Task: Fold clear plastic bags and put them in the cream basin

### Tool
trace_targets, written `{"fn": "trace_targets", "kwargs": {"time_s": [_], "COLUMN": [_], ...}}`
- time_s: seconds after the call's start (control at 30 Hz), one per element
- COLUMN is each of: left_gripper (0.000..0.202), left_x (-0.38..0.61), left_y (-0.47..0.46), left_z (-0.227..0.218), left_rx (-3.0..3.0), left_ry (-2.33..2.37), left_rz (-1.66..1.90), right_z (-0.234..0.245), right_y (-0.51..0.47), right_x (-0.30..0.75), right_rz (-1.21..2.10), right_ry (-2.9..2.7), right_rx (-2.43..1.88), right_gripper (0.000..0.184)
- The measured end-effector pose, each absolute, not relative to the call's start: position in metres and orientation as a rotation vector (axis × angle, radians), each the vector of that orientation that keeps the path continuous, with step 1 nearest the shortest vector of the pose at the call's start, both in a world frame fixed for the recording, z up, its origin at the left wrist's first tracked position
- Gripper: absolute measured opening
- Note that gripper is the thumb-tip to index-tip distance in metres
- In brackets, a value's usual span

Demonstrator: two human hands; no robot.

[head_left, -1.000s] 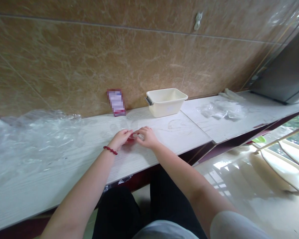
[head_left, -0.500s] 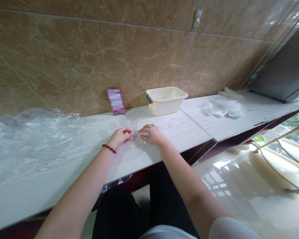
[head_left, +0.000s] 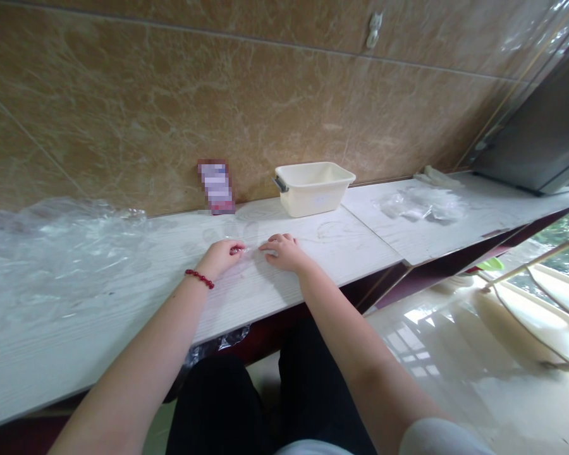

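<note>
Brown wall tiles back a white counter above a glossy floor.

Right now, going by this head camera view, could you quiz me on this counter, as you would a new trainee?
1. Which wrist wears the red bead bracelet: that of the left hand or the right hand?
2. True or false: in this view, the cream plastic tub stands to the right of the pixelated packet.
3. What lies bunched on the white counter at the far left of the view?

Key: 1. The left hand. 2. True. 3. Clear plastic sheeting.
</note>
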State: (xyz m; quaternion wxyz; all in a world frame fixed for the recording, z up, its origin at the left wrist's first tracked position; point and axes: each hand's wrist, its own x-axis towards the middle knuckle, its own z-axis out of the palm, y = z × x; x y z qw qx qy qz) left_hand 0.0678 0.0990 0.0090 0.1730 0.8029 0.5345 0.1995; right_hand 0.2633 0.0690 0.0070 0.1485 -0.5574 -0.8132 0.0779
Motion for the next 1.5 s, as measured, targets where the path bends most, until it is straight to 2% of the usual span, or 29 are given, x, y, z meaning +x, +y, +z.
{"fn": "trace_targets", "kwargs": {"time_s": [0.33, 0.53, 0.77, 1.0, 1.23, 1.33, 1.5], "left_gripper": [0.028, 0.034, 0.046, 0.054, 0.054, 0.051, 0.046], "left_x": [0.055, 0.059, 0.055, 0.038, 0.034, 0.028, 0.005], "left_y": [0.099, 0.092, 0.09, 0.094, 0.093, 0.096, 0.107], "left_z": [0.017, 0.013, 0.007, 0.011, 0.015, 0.019, 0.042], "left_rx": [2.344, 2.542, 2.359, 2.254, 2.265, 2.321, 2.23], "left_ry": [1.644, 1.598, 1.781, 1.801, 1.841, 1.846, 2.058], "left_rz": [0.421, 0.487, 0.072, -0.02, 0.012, 0.192, 0.577], "right_z": [0.003, 0.002, 0.004, 0.015, 0.022, 0.026, 0.053], "right_y": [0.07, 0.071, 0.071, 0.083, 0.096, 0.104, 0.127], "right_x": [0.264, 0.264, 0.267, 0.275, 0.281, 0.282, 0.267], "right_rz": [0.204, 0.181, 0.251, 0.414, 0.446, 0.433, 0.23], "right_ry": [-2.311, -2.317, -2.345, -2.474, -2.533, -2.548, -2.193], "right_rx": [-1.604, -1.607, -1.656, -1.653, -1.621, -1.574, -1.449], "right_gripper": [0.036, 0.036, 0.037, 0.047, 0.056, 0.06, 0.037]}}
